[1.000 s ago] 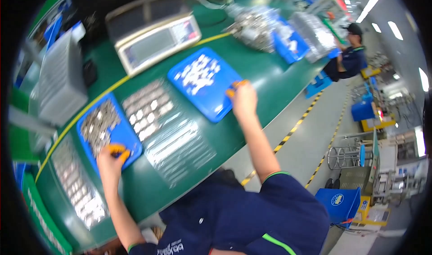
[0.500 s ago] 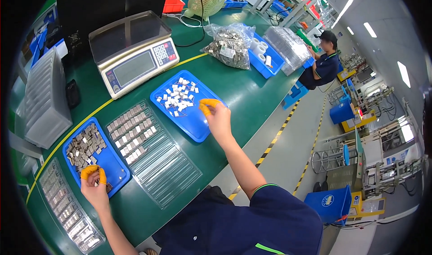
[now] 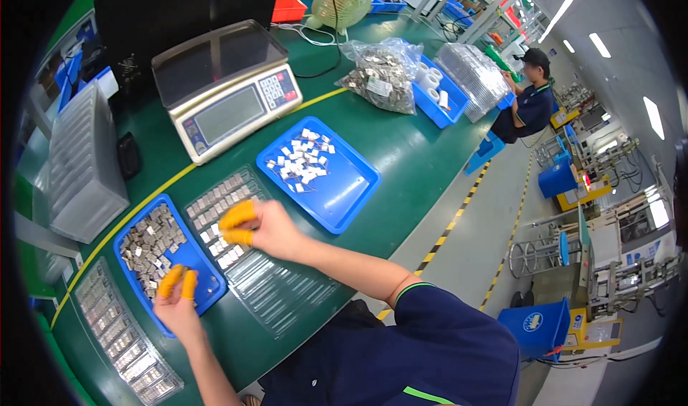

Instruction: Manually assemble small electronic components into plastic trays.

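Note:
My left hand (image 3: pixel 179 309), with yellow finger cots on its fingertips, is closed in a pinch over the near edge of a blue tray (image 3: pixel 208 273) of small grey metal blocks (image 3: pixel 152 252). A dark sliver shows at its fingertips, too small to name. My right hand (image 3: pixel 276 230), in yellow cots too, pinches above the clear ribbed plastic tray (image 3: pixel 287 291); what lies between its fingers is hidden. Rows of small grey and white pieces (image 3: pixel 222 198) fill the far part of that clear tray. A second blue tray (image 3: pixel 347 191) holds small white parts with thin leads (image 3: pixel 302 159).
A digital scale (image 3: pixel 233 112) stands behind the trays. Another filled clear tray (image 3: pixel 122 334) lies at left, beside stacked plastic trays (image 3: pixel 89 166). Toward the back are a bag of parts (image 3: pixel 383 73), a blue bin with white rolls (image 3: pixel 437 94) and a fan (image 3: pixel 340 5). A co-worker (image 3: pixel 530 98) sits at far right.
My right hand has moved left from the tray of white parts to above the clear ribbed tray. My left hand stays by the tray of metal blocks. The whole view has shifted slightly.

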Available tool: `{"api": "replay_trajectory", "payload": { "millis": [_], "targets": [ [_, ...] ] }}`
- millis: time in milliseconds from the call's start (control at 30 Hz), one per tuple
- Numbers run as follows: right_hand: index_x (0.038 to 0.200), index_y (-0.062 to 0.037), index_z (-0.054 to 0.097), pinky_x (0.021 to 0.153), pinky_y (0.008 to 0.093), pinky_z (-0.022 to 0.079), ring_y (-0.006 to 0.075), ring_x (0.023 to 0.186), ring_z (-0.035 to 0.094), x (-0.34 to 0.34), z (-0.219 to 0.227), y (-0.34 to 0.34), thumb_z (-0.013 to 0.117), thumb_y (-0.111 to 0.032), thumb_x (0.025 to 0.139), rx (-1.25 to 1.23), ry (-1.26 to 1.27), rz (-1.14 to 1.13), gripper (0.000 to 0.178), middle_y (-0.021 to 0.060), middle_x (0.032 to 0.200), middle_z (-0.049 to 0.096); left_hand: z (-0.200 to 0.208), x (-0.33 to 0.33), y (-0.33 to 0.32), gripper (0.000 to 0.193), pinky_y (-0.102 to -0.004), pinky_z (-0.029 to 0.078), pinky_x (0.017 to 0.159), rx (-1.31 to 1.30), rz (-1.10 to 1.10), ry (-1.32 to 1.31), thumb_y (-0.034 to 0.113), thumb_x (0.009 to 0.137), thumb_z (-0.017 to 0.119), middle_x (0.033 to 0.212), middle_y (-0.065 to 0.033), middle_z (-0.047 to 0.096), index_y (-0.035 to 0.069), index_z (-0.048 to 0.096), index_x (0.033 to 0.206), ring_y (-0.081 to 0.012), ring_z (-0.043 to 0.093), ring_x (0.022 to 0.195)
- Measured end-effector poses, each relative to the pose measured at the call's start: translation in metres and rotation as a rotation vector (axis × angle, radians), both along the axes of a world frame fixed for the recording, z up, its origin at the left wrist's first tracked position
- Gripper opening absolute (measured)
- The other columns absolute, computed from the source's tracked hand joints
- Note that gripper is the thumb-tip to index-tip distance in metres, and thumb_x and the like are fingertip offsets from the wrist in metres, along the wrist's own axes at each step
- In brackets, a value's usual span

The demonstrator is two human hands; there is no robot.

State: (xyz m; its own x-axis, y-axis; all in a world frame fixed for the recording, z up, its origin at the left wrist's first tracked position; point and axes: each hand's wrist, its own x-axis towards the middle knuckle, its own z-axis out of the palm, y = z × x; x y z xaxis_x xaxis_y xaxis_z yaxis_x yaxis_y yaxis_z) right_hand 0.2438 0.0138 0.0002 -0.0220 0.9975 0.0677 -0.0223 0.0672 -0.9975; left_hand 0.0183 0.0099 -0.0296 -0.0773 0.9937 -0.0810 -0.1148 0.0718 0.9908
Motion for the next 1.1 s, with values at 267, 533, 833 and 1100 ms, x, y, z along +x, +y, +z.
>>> {"api": "replay_trajectory", "payload": {
  "millis": [267, 533, 833, 1100],
  "targets": [
    [0.096, -0.0001, 0.065, 0.076, 0.0244, 0.050, 0.0130, 0.084, 0.060, -0.016, -0.005, -0.014, 0.066, -0.002, 0.076, -0.168, 0.130, 0.099, 0.020, 0.0069, 0.094, 0.063, 0.008, 0.036, -0.010, 0.022, -0.0251, 0.051, 0.073, -0.038, -0.164, -0.109, -0.005, 0.076, 0.064, 0.091, -0.0133, 0.064, -0.008, 0.060, 0.097, -0.0199, 0.064, 0.079],
    [0.091, -0.0050, 0.068, 0.072, 0.0244, 0.047, 0.0135, 0.081, 0.059, -0.009, -0.012, -0.012, 0.070, -0.004, 0.073, 0.059, -0.134, 0.097, 0.018, 0.0068, 0.089, 0.064, 0.000, 0.034, -0.006, 0.019, -0.0246, 0.053, 0.065, -0.019, -0.159, -0.132, -0.008, 0.074, 0.064, 0.085, -0.0143, 0.064, -0.010, 0.060, 0.092, -0.0199, 0.064, 0.074],
    [0.091, -0.0014, 0.067, 0.070, 0.0243, 0.048, 0.0140, 0.080, 0.058, -0.005, -0.008, -0.014, 0.070, -0.004, 0.072, 0.053, -0.107, 0.145, 0.019, 0.0064, 0.084, 0.061, 0.005, 0.037, -0.010, 0.019, -0.0235, 0.052, 0.062, -0.027, -0.200, -0.096, -0.003, 0.077, 0.062, 0.083, -0.0139, 0.064, -0.009, 0.061, 0.095, -0.0192, 0.064, 0.069],
    [0.099, 0.0038, 0.061, 0.070, 0.0279, 0.052, 0.0155, 0.079, 0.063, -0.010, -0.021, -0.023, 0.069, 0.001, 0.071, -0.289, 0.284, 0.186, 0.030, 0.0095, 0.090, 0.064, 0.009, 0.040, -0.024, 0.024, -0.0305, 0.053, 0.068, -0.067, -0.166, -0.203, -0.006, 0.074, 0.063, 0.088, -0.0171, 0.063, -0.010, 0.058, 0.097, -0.0247, 0.064, 0.074]
  ]
}}
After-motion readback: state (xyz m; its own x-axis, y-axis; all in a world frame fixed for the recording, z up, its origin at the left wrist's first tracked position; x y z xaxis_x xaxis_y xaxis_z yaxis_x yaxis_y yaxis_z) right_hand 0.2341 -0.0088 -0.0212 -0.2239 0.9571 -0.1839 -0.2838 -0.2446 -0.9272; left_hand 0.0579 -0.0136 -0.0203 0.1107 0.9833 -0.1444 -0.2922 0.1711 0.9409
